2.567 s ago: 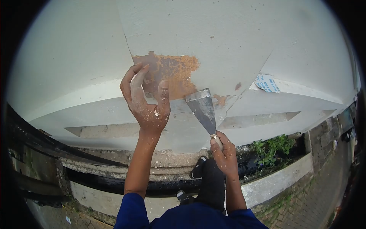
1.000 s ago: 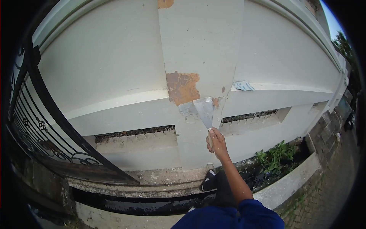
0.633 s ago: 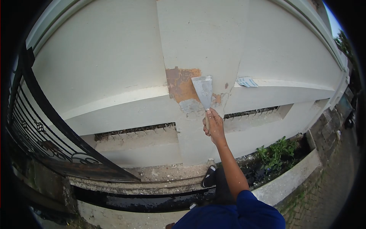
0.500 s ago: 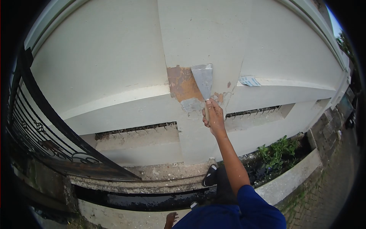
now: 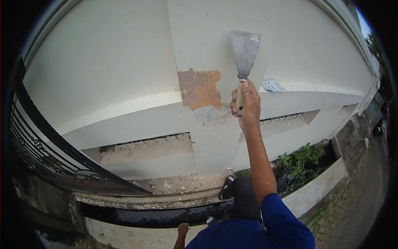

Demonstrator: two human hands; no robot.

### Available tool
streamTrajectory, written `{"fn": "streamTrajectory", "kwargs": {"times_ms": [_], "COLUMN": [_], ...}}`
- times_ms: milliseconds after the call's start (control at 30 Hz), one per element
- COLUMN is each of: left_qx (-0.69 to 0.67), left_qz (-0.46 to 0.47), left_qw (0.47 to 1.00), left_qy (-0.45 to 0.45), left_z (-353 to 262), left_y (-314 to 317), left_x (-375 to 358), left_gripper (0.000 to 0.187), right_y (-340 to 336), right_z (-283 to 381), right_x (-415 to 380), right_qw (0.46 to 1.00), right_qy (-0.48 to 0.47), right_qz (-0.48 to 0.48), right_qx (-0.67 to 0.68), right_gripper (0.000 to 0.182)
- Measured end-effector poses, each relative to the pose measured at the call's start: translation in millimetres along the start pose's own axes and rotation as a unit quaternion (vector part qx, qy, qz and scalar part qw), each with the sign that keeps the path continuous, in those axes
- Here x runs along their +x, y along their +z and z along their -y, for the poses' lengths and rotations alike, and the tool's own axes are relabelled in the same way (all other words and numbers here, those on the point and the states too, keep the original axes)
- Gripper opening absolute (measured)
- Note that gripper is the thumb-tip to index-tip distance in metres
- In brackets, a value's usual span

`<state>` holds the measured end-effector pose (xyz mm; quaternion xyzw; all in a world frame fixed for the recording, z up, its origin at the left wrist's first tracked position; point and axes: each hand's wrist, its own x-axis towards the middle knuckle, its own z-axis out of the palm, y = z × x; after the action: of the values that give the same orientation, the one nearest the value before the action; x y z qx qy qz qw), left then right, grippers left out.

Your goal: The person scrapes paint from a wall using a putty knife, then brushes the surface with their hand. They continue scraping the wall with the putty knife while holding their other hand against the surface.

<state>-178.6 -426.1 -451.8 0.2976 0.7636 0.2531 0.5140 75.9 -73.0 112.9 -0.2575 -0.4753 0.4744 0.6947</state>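
My right hand [image 5: 248, 103] is wrapped round the pale handle of a putty knife [image 5: 245, 52]. Its wide grey metal blade points upward, in front of the cream-painted pillar [image 5: 199, 37]. White flecks dot my fingers and forearm. Left of the hand, a patch of peeled paint [image 5: 201, 87] shows brown and orange beneath, with a grey area [image 5: 207, 113] along its lower edge. My left hand [image 5: 183, 228] hangs low at the bottom of the view, fingers curled in, with nothing seen in it.
A folded printed paper [image 5: 273, 86] lies on the wall ledge to the right. A black metal gate [image 5: 54, 137] stands at the left. Below my feet runs a ditch of dark water [image 5: 145, 216], with green plants [image 5: 300, 162] at its right end. One shoe [image 5: 226, 189] rests by the wall base.
My right hand has lifted the putty knife up and to the right, off the peeled patch, uncovering more of it. My left hand has shifted slightly up and left.
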Motion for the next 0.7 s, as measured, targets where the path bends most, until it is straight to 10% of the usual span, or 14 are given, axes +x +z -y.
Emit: {"fn": "streamTrajectory", "kwargs": {"times_ms": [167,333,467,700], "left_qx": [0.125,0.192,0.268,0.362], "left_qz": [-0.069,-0.217,-0.341,-0.308], "left_qw": [0.943,0.710,0.550,0.476], "left_qy": [0.299,0.642,0.714,0.740], "left_z": [-226.3,-510.8,-639.5,-678.7], "left_y": [1.5,-50.4,-71.1,-7.5], "left_x": [13.1,-63.6,-97.6,-56.3], "left_gripper": [0.037,0.045,0.057,0.058], "right_y": [-75.6,-165.6,-198.1,-208.8], "right_z": [-40.8,-76.3,-69.3,-75.8], "right_x": [-53.8,-156.4,-216.2,-265.5], "right_qw": [0.985,0.889,0.876,0.892], "right_qy": [0.038,0.102,0.155,0.256], "right_qz": [-0.001,0.014,-0.050,-0.172], "right_qx": [-0.170,-0.446,-0.453,-0.329], "right_gripper": [0.027,0.028,0.025,0.019]}}
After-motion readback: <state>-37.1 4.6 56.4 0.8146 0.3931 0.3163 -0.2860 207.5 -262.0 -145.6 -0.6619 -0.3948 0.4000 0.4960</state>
